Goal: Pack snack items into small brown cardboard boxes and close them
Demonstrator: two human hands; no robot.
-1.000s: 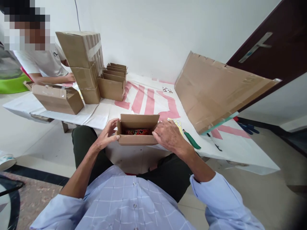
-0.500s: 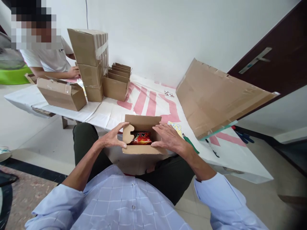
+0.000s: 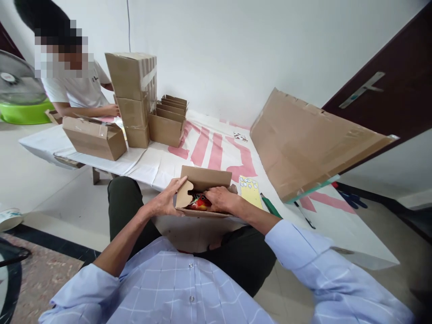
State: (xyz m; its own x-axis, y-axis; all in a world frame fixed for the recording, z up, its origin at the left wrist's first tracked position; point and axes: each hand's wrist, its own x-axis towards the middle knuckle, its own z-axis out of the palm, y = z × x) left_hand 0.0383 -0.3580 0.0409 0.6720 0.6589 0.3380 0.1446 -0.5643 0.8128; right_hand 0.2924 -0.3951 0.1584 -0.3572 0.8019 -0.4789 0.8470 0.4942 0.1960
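Note:
An open cardboard box (image 3: pixel 206 176) is held over my lap at the table's edge, its flaps raised. My left hand (image 3: pixel 170 198) grips its left end, thumb along the scalloped side flap. Inside lies a shiny red packet (image 3: pixel 200 205) with dark and yellow print, partly hidden. My right hand (image 3: pixel 221 199) reaches into the right part of the box, its bent fingers closed on the packet; the fingertips are partly out of sight.
Stacked taped boxes (image 3: pixel 133 112), a divided carton (image 3: pixel 166 128) and another open box (image 3: pixel 92 137) stand left on the table. Right are a yellow sheet (image 3: pixel 249 191), a green object (image 3: pixel 270 204), a black pen-like tool (image 3: pixel 305 216) and a large cardboard panel (image 3: pixel 313 139). A person (image 3: pixel 81 92) sits far left.
My right hand has moved from the box's right-hand flap down into the box onto the packet. My left hand has kept its hold on the left end. The view has shifted slightly.

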